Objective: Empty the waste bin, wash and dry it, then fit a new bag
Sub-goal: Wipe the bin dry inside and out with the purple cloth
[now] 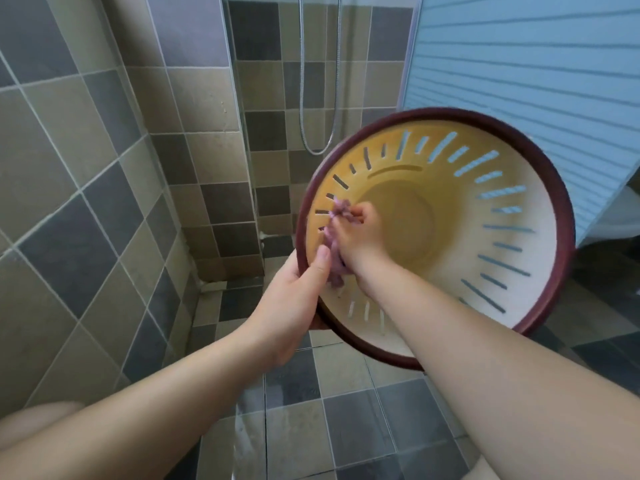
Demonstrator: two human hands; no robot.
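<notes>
The waste bin (519, 265) is cream inside with slotted walls and a dark red rim. It is held up in the air, tipped so its open mouth faces me. My left hand (294, 299) grips the rim at its lower left, thumb over the edge. My right hand (356, 233) reaches inside the bin and holds a purple cloth (334, 268) against the left inner wall. The bin holds no rubbish and no bag.
A tiled wall (86, 168) runs along the left. A glass shower screen (242, 133) with a metal shower hose (318, 147) behind it stands ahead. A pale blue slatted panel (536, 64) fills the upper right. The tiled floor (311, 427) below looks wet.
</notes>
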